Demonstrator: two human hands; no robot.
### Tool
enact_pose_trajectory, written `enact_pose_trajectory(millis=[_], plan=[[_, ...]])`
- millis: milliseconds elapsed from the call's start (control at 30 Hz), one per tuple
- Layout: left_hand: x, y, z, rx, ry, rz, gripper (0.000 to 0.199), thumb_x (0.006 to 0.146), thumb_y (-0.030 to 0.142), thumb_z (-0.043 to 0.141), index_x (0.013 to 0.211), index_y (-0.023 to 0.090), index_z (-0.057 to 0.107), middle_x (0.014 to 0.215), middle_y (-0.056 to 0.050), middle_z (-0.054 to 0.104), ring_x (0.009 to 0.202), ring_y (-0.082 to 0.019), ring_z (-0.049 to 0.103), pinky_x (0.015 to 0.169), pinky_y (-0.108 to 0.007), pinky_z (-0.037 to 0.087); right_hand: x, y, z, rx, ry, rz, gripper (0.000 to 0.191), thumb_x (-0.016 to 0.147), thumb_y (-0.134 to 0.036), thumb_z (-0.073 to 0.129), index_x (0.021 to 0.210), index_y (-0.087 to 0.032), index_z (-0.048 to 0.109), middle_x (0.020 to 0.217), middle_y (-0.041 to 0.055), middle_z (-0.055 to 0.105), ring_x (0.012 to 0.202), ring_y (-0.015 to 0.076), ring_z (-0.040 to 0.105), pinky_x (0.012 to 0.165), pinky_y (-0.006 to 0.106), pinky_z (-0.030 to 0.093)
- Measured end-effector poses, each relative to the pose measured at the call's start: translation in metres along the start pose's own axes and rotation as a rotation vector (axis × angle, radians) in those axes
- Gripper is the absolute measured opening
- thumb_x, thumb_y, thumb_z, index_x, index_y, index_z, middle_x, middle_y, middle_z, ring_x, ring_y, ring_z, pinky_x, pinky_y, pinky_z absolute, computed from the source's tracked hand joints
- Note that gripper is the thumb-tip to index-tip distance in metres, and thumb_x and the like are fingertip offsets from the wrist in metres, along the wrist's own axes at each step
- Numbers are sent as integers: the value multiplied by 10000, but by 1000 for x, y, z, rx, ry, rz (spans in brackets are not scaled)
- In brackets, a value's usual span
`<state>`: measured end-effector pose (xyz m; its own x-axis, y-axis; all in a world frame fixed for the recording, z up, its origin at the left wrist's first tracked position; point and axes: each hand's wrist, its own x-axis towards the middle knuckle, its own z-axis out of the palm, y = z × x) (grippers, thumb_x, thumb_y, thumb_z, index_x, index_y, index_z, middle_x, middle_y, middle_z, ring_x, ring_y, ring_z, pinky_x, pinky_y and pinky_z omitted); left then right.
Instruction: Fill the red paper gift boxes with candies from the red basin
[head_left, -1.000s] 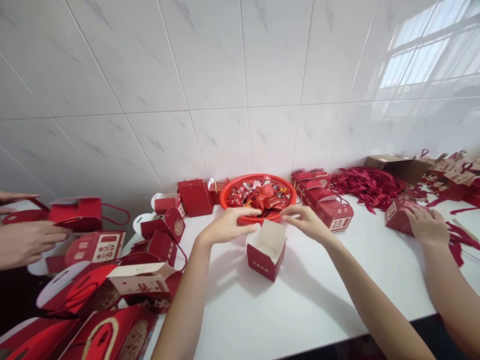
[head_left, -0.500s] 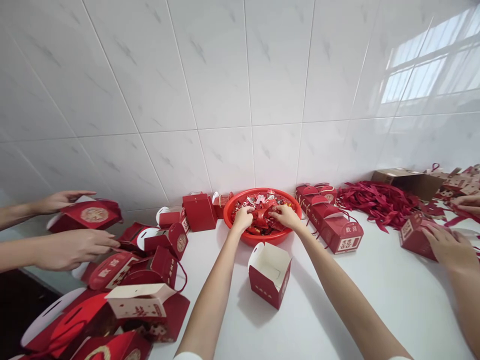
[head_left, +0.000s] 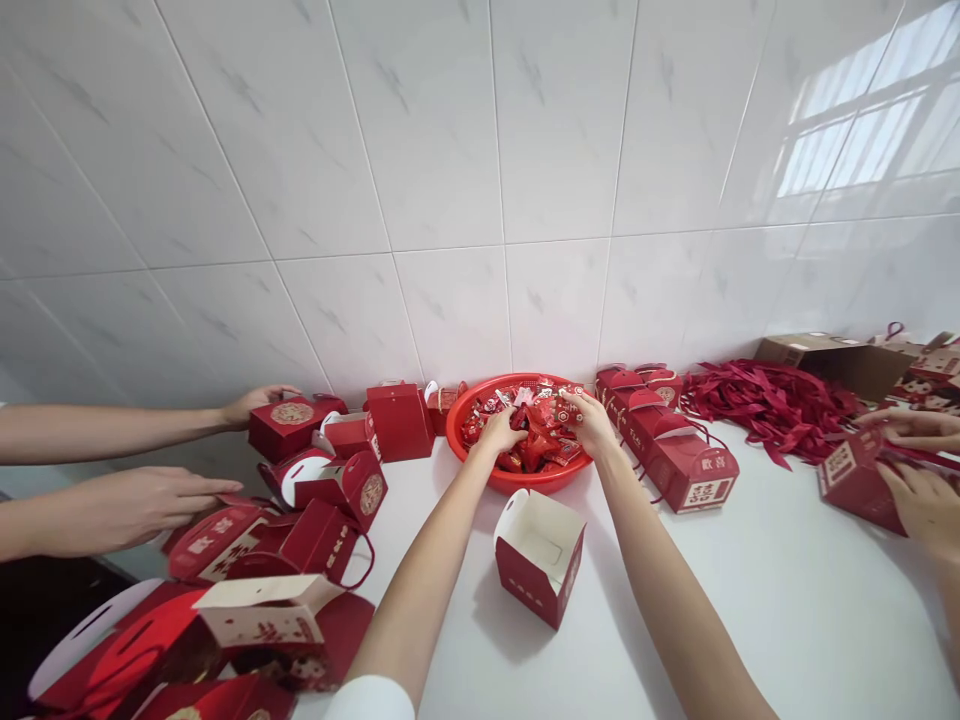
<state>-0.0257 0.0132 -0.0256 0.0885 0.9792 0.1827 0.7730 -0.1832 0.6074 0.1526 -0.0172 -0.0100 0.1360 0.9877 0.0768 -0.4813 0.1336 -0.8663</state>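
Note:
Both my hands are in a red plastic basket [head_left: 455, 440] heaped with shiny, mostly red wrapped candies [head_left: 534, 440]. My left hand [head_left: 501, 434] is at the left of the heap with its fingers curled in among the wrappers; what they grip is hidden. At the right side, my right hand [head_left: 591, 424] pinches a red patterned candy packet [head_left: 568, 408] above the heap. Just in front of the basket stands an open red box [head_left: 536, 580] with a cream inside, its top flaps up.
Several red gift boxes [head_left: 324, 540] crowd the left, where another person's hands [head_left: 150, 505] handle one. More closed boxes [head_left: 694, 470] line up right of the basket, beside a pile of dark red ribbons [head_left: 765, 405] and a cardboard box [head_left: 814, 355]. Another person's hands [head_left: 919, 490] hold a box at far right.
My hands have shifted among the candies, and a patterned packet now shows in my right fingers. The person at left has moved a red box rightward onto the other boxes.

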Motion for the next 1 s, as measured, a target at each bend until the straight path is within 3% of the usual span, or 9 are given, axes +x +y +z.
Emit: enact_pose_trajectory(millis=[133, 200, 267, 367, 433, 500, 733, 867, 1000], plan=[[-3, 5, -7, 51, 37, -1, 306, 791, 95, 638, 1070, 188, 724, 1072, -112, 751, 1026, -278, 692, 899, -371, 516, -4, 0, 0, 38, -8, 10, 247, 600, -340, 819, 745, -211, 667, 679, 7, 732, 535, 155, 646, 451, 236, 492], [-7, 12, -11, 65, 113, 22, 351, 827, 112, 599, 1155, 196, 694, 1175, -117, 711, 1130, -275, 645, 971, -383, 487, -5, -1, -1, 56, -9, 4, 243, 605, -341, 818, 755, -213, 675, 678, 4, 729, 541, 153, 647, 458, 234, 495], [-12, 20, -13, 66, 135, 148, 376, 855, 149, 583, 1214, 217, 669, 1273, -96, 662, 1225, -248, 587, 1049, -356, 439, -5, -2, -1, 75, -4, -10, 248, 599, -343, 819, 761, -216, 679, 674, -2, 724, 557, 152, 651, 474, 233, 502], [-16, 31, -8, 130, -171, 378, 363, 839, 213, 623, 1194, 256, 687, 1216, -41, 690, 1150, -208, 629, 1022, -290, 458, -6, -3, 0, 101, 7, -33, 262, 575, -344, 830, 740, -214, 672, 678, -7, 718, 599, 152, 664, 508, 229, 515], [-17, 35, -3, 227, -385, 375, 453, 776, 250, 690, 1229, 266, 668, 1217, -35, 692, 1125, -224, 643, 976, -288, 486, -7, -3, 1, 112, 10, -48, 269, 566, -350, 833, 727, -211, 668, 685, -2, 721, 621, 159, 670, 529, 234, 523], [-16, 38, 2, 302, -427, 306, 588, 703, 263, 744, 1280, 260, 632, 1262, -59, 667, 1167, -270, 622, 972, -322, 491, -7, -3, 1, 120, 13, -63, 270, 569, -360, 829, 728, -211, 668, 686, 1, 721, 642, 168, 676, 551, 244, 532], [-18, 38, 6, 278, -310, 254, 696, 536, 68, 775, 1187, 295, 684, 1165, -63, 699, 1143, -328, 636, 999, -380, 479, -7, -1, -1, 108, 16, -87, 268, 601, -372, 818, 763, -215, 674, 702, 12, 726, 646, 193, 678, 543, 274, 529], [-15, 36, -1, 160, -156, 199, 436, 676, 94, 712, 1085, 246, 729, 1085, -64, 744, 1058, -297, 679, 951, -364, 507, -10, -2, 0, 104, 10, -98, 294, 593, -408, 821, 749, -218, 660, 696, 14, 723, 628, 196, 668, 548, 290, 532], [-12, 35, -11, 33, 16, 139, 380, 763, 137, 691, 1134, 220, 701, 1199, -43, 719, 1112, -232, 659, 1007, -315, 480, -13, -3, 1, 127, 16, -113, 327, 576, -418, 832, 770, -224, 656, 704, 5, 718, 629, 194, 664, 545, 287, 528]])
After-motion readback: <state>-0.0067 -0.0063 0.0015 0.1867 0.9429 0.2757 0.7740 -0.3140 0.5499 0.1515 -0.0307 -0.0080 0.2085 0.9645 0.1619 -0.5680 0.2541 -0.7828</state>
